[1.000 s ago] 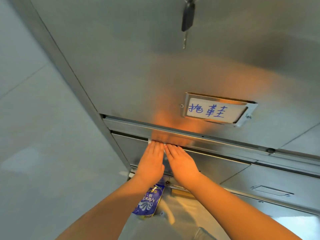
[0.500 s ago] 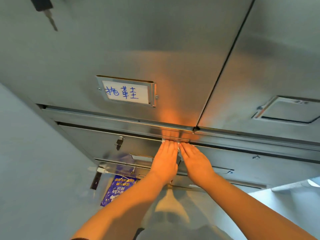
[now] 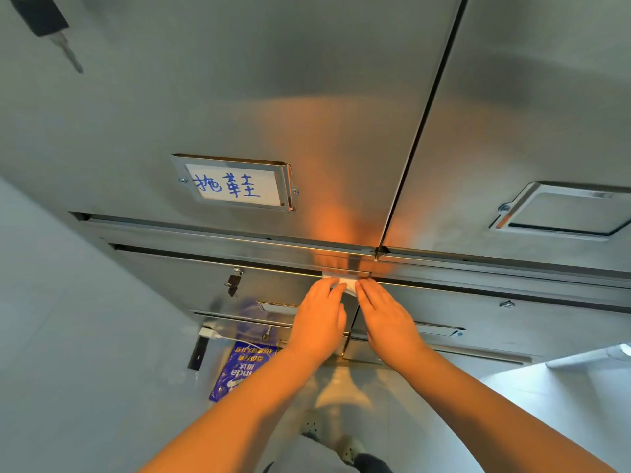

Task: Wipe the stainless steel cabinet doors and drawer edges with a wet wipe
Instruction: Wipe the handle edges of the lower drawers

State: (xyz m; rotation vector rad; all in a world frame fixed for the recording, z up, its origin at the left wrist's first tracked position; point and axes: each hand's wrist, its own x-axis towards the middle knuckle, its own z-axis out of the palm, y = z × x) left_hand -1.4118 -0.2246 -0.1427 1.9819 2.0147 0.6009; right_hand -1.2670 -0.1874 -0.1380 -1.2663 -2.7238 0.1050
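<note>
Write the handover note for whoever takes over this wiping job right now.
Left hand and right hand: side by side, straight fingers pressing the white wipe onto the drawer edge, right under the seam between the two doors.
Blue wipe pack: low on the left, below the drawers.
Done: the edge under the labelled door, swept from its left end to the seam over the last second.
Left, as far as shows: the edge right of the seam, door faces, lower drawer edges.
</note>
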